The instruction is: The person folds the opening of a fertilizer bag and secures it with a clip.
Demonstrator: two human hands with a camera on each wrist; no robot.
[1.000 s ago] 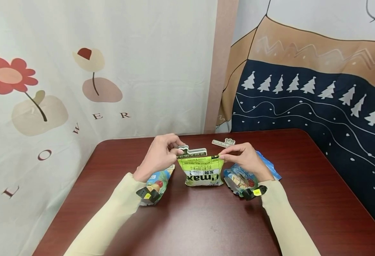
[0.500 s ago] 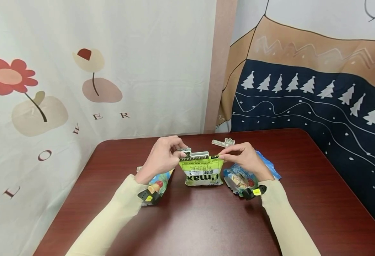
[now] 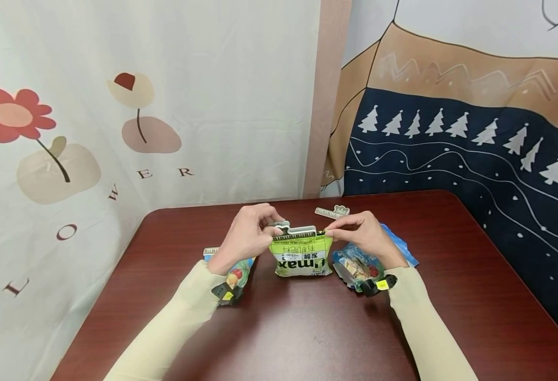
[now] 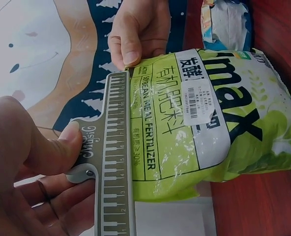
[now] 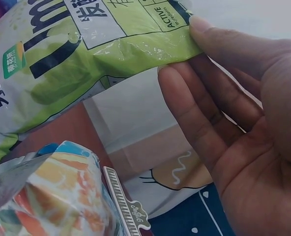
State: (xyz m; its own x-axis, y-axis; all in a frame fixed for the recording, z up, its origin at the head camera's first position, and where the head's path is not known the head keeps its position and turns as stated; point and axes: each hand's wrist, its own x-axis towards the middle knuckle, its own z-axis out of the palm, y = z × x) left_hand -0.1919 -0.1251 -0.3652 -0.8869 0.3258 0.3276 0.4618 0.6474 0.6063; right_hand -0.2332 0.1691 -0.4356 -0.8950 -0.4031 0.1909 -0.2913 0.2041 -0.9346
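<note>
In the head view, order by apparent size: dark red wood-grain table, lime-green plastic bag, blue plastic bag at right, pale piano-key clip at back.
1. Dark red table
2. Lime-green bag and blue bag, unranked: right hand partly hides the latter
3. Pale clip

Reading "Umax", "SOYBEAN MEAL FERTILIZER", "有机肥料" and "ACTIVE Ingredients" on the green bag (image 4: 219, 135), marked "Music" and numbered on the gray clip (image 4: 118, 157), spelled "L O W E R" on the white curtain (image 3: 231, 106).

Evenly lit in head view, with diffuse glare and soft shadow on tabletop (image 3: 317, 338), dimmer in wrist views.
</note>
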